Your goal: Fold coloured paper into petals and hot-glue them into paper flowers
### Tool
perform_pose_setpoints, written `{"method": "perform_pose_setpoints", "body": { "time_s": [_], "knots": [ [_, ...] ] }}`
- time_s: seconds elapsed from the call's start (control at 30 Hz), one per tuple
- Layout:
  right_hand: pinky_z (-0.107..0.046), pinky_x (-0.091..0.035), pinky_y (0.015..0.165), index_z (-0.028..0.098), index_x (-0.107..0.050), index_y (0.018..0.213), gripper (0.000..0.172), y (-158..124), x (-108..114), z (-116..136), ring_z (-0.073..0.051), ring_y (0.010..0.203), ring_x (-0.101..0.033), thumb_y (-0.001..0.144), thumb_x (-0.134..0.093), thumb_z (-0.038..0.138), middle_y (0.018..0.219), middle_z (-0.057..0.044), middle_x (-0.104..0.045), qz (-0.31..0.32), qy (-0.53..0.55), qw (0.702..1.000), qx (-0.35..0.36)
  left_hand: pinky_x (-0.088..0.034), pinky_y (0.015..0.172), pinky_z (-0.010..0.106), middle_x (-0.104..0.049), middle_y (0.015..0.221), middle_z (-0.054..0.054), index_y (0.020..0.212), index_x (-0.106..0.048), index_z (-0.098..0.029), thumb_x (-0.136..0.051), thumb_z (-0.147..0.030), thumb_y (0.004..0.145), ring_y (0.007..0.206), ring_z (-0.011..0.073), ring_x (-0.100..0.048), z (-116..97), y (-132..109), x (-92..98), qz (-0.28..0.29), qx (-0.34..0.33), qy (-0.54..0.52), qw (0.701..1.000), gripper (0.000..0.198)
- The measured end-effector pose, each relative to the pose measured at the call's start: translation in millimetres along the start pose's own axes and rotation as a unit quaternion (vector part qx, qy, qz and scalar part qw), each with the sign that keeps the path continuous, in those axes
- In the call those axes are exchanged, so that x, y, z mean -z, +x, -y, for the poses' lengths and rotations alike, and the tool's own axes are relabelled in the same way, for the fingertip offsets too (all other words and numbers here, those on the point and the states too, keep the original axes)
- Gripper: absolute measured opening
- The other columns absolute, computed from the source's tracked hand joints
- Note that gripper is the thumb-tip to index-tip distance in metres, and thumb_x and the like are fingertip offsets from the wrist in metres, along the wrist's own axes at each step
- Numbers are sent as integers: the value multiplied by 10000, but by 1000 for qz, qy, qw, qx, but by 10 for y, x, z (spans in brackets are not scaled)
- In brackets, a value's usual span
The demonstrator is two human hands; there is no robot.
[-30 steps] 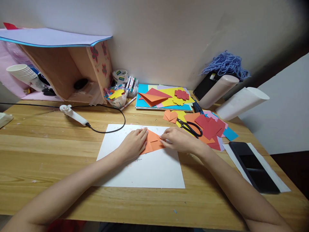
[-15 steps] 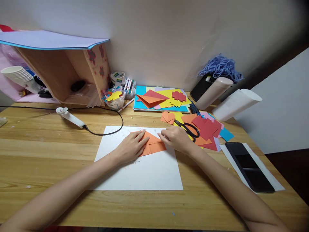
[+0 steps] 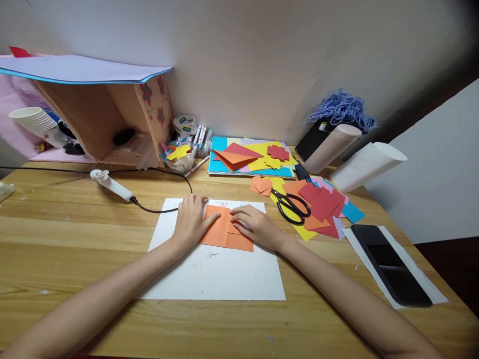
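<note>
A folded orange paper [image 3: 214, 230] lies on a white sheet, with a crease down its middle and a flap edge showing on its right half. My left hand [image 3: 190, 219] rests flat at its left side, fingers stretched past the edge and the thumb spread onto the paper. Over the right half lies my right hand [image 3: 256, 225], its bent fingers touching the surface near the crease, with a gap between thumb and forefinger. The paper's upper right part is hidden beneath that hand. Marks dot the white sheet [image 3: 224, 279].
Black-handled scissors [image 3: 291, 208] lie on coloured paper pieces [image 3: 324, 202] at the right, by an orange paper heart [image 3: 261, 185]. Behind are a stack of coloured sheets [image 3: 220, 167] and a tub of scraps [image 3: 183, 162]. A corded white glue gun [image 3: 112, 187] lies left, a phone [image 3: 389, 264] right.
The orange paper has gone from a pointed, slanted shape to a squarer one with a visible centre crease. My left hand has slid left off most of it; my right hand has moved onto it.
</note>
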State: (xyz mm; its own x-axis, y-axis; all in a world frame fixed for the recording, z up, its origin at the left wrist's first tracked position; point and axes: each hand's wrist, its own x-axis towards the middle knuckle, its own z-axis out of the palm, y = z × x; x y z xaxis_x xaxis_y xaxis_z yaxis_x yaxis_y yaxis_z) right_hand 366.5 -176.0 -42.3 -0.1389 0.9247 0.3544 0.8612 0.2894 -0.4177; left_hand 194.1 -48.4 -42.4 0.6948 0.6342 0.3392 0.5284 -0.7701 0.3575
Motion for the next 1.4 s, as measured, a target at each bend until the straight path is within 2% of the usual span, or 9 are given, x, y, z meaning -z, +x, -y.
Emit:
{"method": "perform_pose_setpoints", "body": {
  "time_s": [0.27, 0.4, 0.5, 0.63, 0.83, 1.07, 1.17, 1.4],
  "knots": [
    [-348, -475, 789, 190, -573, 884, 143, 2, -4, -3, -190, 961, -538, 856, -434, 169, 1006, -78, -618, -3, -21, 1000, 17, -381, 665, 311, -532, 778, 24, 950, -514, -171, -580, -454, 725, 740, 181, -513, 70, 47, -22, 52, 23, -88, 995, 368],
    [-345, -467, 788, 186, -572, 875, 139, 6, -1, -7, -187, 951, -536, 857, -435, 169, 1009, -70, -621, 0, -32, 999, 16, -375, 596, 275, -496, 670, -10, 828, -521, -177, -606, -400, 716, 649, 150, -489, 61, 65, 3, 61, 4, -110, 992, 263],
    [-337, -461, 790, 185, -571, 881, 139, 8, 2, -4, -183, 954, -532, 859, -434, 173, 1013, -65, -619, 1, -35, 999, 14, -409, 608, 269, -531, 724, 3, 784, -524, -179, -605, -339, 729, 677, 141, -510, 36, 56, 14, 54, -25, -140, 988, 187],
    [-327, -451, 795, 186, -570, 880, 142, 10, 6, 5, -178, 948, -528, 862, -430, 176, 1021, -59, -608, 7, -40, 999, 6, -464, 708, 280, -628, 912, 31, 859, -554, -191, -513, -193, 793, 831, 145, -581, 27, 1, -19, 51, -91, -189, 977, 78],
    [-326, -450, 776, 192, -573, 895, 144, 15, 11, 15, -182, 933, -528, 860, -434, 184, 1015, -77, -584, 9, -37, 999, -13, -515, 717, 277, -659, 1018, 50, 990, -553, -189, -435, -136, 829, 877, 153, -634, 67, -71, -99, 50, -188, -140, 971, 207],
    [-336, -448, 785, 190, -571, 911, 150, 13, 19, 2, -189, 946, -520, 867, -428, 198, 1000, -81, -585, 16, -35, 999, -5, -516, 812, 301, -624, 1093, 100, 1047, -510, -145, -396, -117, 853, 1012, 164, -586, 84, -68, -104, 58, -301, -70, 949, 226],
    [-342, -449, 788, 190, -572, 915, 152, 13, 18, -2, -190, 947, -522, 867, -428, 200, 998, -82, -588, 19, -37, 999, -3, -501, 854, 298, -616, 1100, 118, 1025, -507, -126, -409, -110, 849, 1048, 167, -564, 97, -67, -103, 70, -323, -62, 942, 202],
    [-351, -452, 806, 190, -571, 894, 152, 12, 30, 4, -193, 986, -517, 871, -422, 205, 1086, -83, -572, 19, -41, 999, -4, -522, 817, 300, -617, 1089, 136, 974, -505, -116, -390, -99, 853, 1014, 184, -586, 116, -33, -80, 79, -348, -46, 933, 168]
  ]
}}
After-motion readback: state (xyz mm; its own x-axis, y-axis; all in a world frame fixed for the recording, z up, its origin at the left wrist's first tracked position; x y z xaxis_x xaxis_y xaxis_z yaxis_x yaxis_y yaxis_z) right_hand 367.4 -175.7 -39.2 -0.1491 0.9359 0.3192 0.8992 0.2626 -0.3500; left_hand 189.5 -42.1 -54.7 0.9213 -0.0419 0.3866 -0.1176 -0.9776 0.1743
